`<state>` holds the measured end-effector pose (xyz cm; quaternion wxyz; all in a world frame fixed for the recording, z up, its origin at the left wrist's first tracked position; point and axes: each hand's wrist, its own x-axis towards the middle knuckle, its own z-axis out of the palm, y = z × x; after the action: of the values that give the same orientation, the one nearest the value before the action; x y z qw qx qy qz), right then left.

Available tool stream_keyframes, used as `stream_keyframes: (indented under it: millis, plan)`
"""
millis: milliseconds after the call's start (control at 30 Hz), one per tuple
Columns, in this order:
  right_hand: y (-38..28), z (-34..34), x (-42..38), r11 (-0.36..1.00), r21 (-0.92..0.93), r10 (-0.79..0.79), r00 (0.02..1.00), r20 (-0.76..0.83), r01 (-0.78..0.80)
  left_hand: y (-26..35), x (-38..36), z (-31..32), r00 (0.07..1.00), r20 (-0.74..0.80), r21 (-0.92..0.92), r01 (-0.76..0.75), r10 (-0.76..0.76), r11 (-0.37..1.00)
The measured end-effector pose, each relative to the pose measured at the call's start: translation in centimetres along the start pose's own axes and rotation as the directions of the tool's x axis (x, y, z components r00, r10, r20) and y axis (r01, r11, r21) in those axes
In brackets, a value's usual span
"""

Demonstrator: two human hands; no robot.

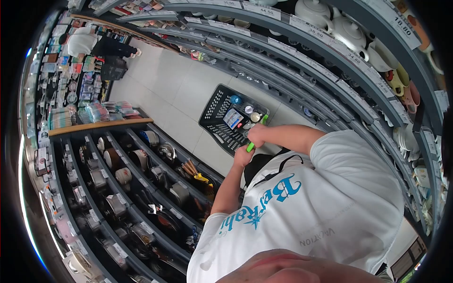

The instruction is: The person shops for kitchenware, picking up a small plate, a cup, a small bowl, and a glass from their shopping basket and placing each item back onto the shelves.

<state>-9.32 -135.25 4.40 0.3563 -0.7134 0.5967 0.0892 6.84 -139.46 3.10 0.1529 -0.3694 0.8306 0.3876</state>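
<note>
A dark shopping basket or cart (214,104) with perforated sides stands on the floor in front of my body. My left hand (242,156) is closed on the lower-left end of its green handle (250,147). My right hand (257,135) is wrapped round the same handle, a little further up and right. Inside lie a blue round item (236,99), a dark device with a lit screen (233,118) and a gold-topped round item (255,117). My fingers partly hide the handle.
Shelves of pots and pans (113,203) curve along the left. On the right, shelves hold white teapots (348,31) and mugs. Another person (82,42) stands at the upper left beside a dark basket (113,69). Pale floor tiles (155,75) run between the shelves.
</note>
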Motion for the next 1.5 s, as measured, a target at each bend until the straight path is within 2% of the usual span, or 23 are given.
stream_keyframes:
  millis: [167,300,633,700,1067,1167,1267,1333,1500]
  plan:
    - [0.1,-1.5,1.9,1.0,0.015,0.028,1.0,0.008,-0.028,-0.8,1.4,-2.1,0.997,0.061,-0.018,0.058,-0.056,0.998]
    - [0.6,-3.0,3.1,1.0,-0.007,0.021,1.0,0.004,-0.021,-2.6,3.0,-2.8,0.999,0.046,-0.027,-0.001,0.002,1.0]
    - [0.6,-5.5,6.7,0.992,0.021,0.125,0.992,0.001,-0.125,-5.1,6.5,-6.2,0.988,0.093,0.001,-0.127,0.126,0.992]
    - [0.6,-6.3,7.1,0.989,0.034,0.142,0.99,0.015,-0.143,-5.3,7.2,-7.0,0.99,0.105,0.028,-0.1,0.097,0.995]
    - [-0.8,-7.3,9.5,0.968,0.071,0.246,0.963,-0.113,-0.239,-7.6,9.1,-10.3,0.978,0.127,0.106,-0.178,0.164,0.978]
    - [-1.0,-6.9,9.7,0.96,0.092,0.279,0.938,-0.204,-0.266,-7.9,9.5,-10.4,0.976,0.116,0.127,-0.198,0.184,0.972]
    - [-1.2,-5.9,10.5,0.936,0.036,0.35,0.921,-0.17,-0.35,-7.9,9.5,-10.5,0.974,0.138,0.136,-0.197,0.178,0.971]
    - [-0.3,-6.1,10.3,0.903,-0.025,0.412,0.881,-0.232,-0.428,-7.0,10.5,-10.5,0.971,0.129,0.091,-0.214,0.202,0.973]
    - [-1.1,-6.1,10.1,0.865,0.053,0.49,0.819,-0.3,-0.499,-6.7,10.6,-10.7,0.965,0.132,0.096,-0.238,0.225,0.966]
